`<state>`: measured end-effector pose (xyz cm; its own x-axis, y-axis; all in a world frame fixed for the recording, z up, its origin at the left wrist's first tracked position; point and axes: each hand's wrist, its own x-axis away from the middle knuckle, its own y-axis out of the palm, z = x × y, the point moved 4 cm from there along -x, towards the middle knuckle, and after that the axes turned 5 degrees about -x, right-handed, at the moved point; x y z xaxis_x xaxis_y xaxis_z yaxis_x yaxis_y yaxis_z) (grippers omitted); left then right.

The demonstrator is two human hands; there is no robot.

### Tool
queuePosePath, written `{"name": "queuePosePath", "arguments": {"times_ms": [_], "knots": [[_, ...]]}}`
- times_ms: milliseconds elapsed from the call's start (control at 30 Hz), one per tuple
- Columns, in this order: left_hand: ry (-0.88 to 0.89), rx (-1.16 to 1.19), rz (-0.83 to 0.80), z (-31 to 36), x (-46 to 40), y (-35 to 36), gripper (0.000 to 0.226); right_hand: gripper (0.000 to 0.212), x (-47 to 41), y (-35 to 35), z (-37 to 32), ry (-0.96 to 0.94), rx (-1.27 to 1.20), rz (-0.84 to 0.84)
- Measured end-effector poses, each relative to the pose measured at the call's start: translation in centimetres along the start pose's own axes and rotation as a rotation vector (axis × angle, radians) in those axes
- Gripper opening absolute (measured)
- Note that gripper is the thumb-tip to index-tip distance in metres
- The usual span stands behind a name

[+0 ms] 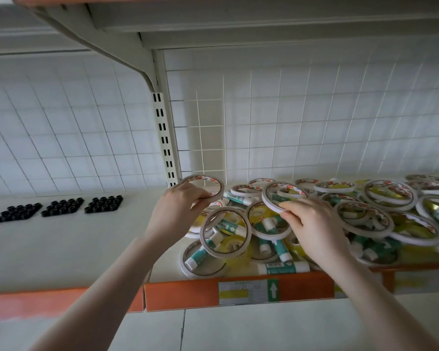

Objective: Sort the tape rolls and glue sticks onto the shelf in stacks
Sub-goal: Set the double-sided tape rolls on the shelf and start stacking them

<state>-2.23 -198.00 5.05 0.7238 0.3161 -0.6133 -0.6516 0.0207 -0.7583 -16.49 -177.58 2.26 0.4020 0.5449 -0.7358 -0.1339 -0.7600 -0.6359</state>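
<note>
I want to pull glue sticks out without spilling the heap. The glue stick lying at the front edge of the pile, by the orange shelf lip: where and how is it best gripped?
Probably pinch the glue stick across its round barrel at mid-length, coming from above and the front. It lies flat along the shelf lip, its top exposed, and only its right end meets the pile.

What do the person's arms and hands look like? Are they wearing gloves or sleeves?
No gloves and no sleeves in view. The left hand and right hand are bare, and both forearms are bare down to the picture's edge. No watch, ring or bracelet shows.
</note>
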Motion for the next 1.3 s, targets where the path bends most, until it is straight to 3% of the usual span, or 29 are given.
{"name": "queuePosePath", "arguments": {"times_ms": [533, 967, 1300], "knots": [[-0.178, -0.123, 0.07, -9.3, 7.4, -9.6, 0.008, 0.013, -4.1, 5.6, -13.2, -0.114, -0.174, -0.114], [-0.287, -0.174, 0.122, -27.3, 18.5, -23.0, 0.018, 0.007, -5.0, 15.6, -35.9, -0.174, -0.209, -0.125], [-0.35, -0.218, 0.141, -39.0, 24.2, -31.2, 0.006, 0.006, -7.5, 23.1, -50.1, -0.235, -0.228, -0.228]]}}
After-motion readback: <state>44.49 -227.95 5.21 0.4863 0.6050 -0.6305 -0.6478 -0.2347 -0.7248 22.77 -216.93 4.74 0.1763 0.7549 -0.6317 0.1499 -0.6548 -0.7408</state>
